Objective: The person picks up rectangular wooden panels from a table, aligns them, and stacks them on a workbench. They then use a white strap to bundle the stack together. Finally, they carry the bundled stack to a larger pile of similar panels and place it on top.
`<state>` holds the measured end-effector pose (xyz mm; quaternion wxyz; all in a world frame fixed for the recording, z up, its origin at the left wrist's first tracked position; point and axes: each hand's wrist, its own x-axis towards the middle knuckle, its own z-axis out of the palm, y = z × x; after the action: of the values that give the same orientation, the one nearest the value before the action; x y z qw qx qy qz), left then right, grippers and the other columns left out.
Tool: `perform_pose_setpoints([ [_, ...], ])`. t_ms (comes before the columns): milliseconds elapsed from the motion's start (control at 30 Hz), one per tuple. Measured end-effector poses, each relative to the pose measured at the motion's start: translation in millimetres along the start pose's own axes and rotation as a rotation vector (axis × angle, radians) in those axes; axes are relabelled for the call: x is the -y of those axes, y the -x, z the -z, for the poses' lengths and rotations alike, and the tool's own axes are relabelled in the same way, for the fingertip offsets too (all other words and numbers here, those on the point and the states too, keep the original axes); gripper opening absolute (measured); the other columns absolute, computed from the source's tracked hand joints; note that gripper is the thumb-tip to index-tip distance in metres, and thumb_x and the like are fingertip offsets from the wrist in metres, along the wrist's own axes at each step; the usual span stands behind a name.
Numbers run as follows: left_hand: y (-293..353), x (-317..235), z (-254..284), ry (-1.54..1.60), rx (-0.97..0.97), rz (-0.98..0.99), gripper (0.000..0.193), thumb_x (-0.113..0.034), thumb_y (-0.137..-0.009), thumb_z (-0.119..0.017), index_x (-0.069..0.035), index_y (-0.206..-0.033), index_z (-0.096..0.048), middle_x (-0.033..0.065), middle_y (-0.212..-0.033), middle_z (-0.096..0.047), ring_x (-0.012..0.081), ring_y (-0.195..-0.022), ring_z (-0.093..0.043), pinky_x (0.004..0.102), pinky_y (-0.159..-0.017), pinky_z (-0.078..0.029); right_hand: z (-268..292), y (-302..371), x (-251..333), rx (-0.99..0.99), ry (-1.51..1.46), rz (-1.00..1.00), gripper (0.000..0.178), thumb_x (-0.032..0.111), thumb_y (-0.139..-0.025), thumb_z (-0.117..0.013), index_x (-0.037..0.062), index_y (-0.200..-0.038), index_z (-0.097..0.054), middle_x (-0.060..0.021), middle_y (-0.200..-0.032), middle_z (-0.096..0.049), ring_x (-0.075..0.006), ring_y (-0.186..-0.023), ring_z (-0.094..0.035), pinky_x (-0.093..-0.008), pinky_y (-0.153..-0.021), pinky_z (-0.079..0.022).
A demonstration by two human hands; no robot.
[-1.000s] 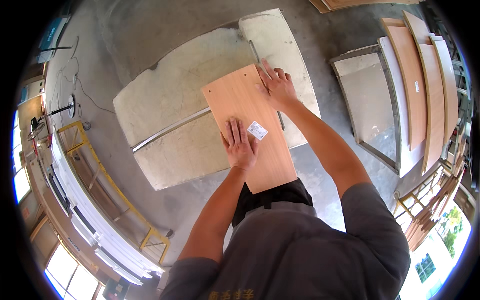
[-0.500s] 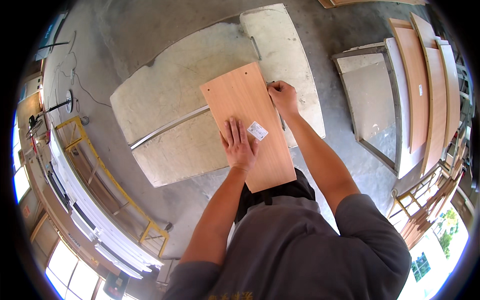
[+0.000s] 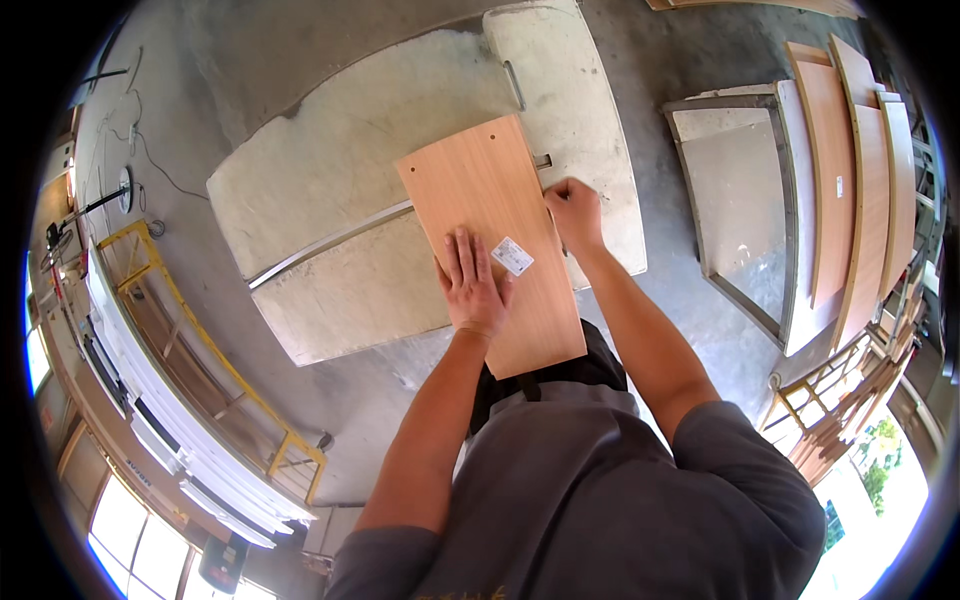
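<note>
A light-brown wooden board (image 3: 490, 180) with small holes at its far end lies over a worn cream work table (image 3: 340, 130), its near end reaching my waist. On its face is a white label (image 3: 512, 257). My left hand (image 3: 472, 285) lies flat on the board, left of the label, fingers stretched out. My right hand (image 3: 575, 213) is closed at the board's right edge. What its fingers hold, if anything, is hidden. Just beyond that hand, a small dark slot or fitting (image 3: 542, 161) shows beside the edge.
On the right, several wooden panels (image 3: 830, 180) lean by a grey-framed stand (image 3: 735, 200). To the left are a yellow metal frame (image 3: 200, 340) and a stack of long white strips (image 3: 170, 410). A cable (image 3: 165, 175) runs over the concrete floor at the far left.
My right hand has slid along the board's edge toward me, uncovering the small dark slot or fitting. My left hand keeps its place on the board. The whole view has shifted slightly.
</note>
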<state>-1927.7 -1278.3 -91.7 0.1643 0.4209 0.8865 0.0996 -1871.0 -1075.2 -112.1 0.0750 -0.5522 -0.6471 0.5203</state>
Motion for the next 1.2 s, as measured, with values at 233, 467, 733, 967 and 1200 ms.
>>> perform_pose_setpoints([
  [233,-4.0,-1.4,-1.5,-0.022,0.003,-0.01,0.078,-0.038,-0.086,-0.054,-0.001,-0.147,-0.023,0.018,-0.157,-0.014,0.0394,-0.144,-0.012,0.0576,-0.114,-0.013,-27.0,-99.2,55.6,-0.031,-0.152,0.001,0.018,0.017,-0.077,-0.063,-0.0008,-0.077,-0.066,-0.0075,-0.063,-0.062,-0.0154,-0.054,-0.057,-0.0341,-0.043,-0.045],
  [467,-2.0,10.5,-2.5,-0.079,-0.036,-0.049,0.078,-0.042,-0.089,-0.049,-0.001,-0.149,-0.02,0.0201,-0.156,-0.017,0.0408,-0.144,-0.014,0.0569,-0.112,-0.018,-11.3,-20.6,8.2,0.012,-0.031,-0.004,0.011,0.015,-0.072,-0.064,0.004,-0.071,-0.067,-0.0133,-0.069,-0.067,-0.0233,-0.063,-0.066,-0.0363,-0.059,-0.052],
  [733,6.1,7.4,-16.5,-0.174,-0.247,-0.102,0.074,-0.051,-0.095,-0.03,-0.003,-0.15,-0.018,0.0167,-0.157,-0.016,0.0383,-0.144,-0.016,0.0584,-0.107,-0.023,116.2,119.7,-53.2,-0.127,0.005,-0.125,0.02,0.022,-0.079,-0.055,0.0029,-0.077,-0.059,-0.0211,-0.076,-0.059,-0.0427,-0.075,-0.055,-0.0464,-0.067,-0.047],
  [967,2.9,19.2,-36.7,-0.23,-0.287,-0.147,0.07,-0.038,-0.094,-0.04,-0.004,-0.15,-0.018,0.0141,-0.158,-0.016,0.0345,-0.144,-0.017,0.0516,-0.11,-0.023,251.5,256.2,-197.2,-0.642,0.013,-0.388,0.02,0.018,-0.073,-0.066,0.0022,-0.082,-0.073,-0.0154,-0.071,-0.068,-0.0269,-0.064,-0.066,-0.0362,-0.064,-0.052],
  [1200,-57.9,75.8,-56.4,-0.427,-0.454,-0.245,0.066,-0.043,-0.097,-0.035,-0.003,-0.148,-0.024,0.0204,-0.15,-0.031,0.0382,-0.137,-0.032,0.055,-0.102,-0.035,326.3,277.7,-299.6,-0.755,-0.041,-0.582,0.02,0.024,-0.07,-0.075,0.0072,-0.081,-0.073,-0.0115,-0.075,-0.069,-0.0287,-0.075,-0.067,-0.0399,-0.07,-0.054],
])
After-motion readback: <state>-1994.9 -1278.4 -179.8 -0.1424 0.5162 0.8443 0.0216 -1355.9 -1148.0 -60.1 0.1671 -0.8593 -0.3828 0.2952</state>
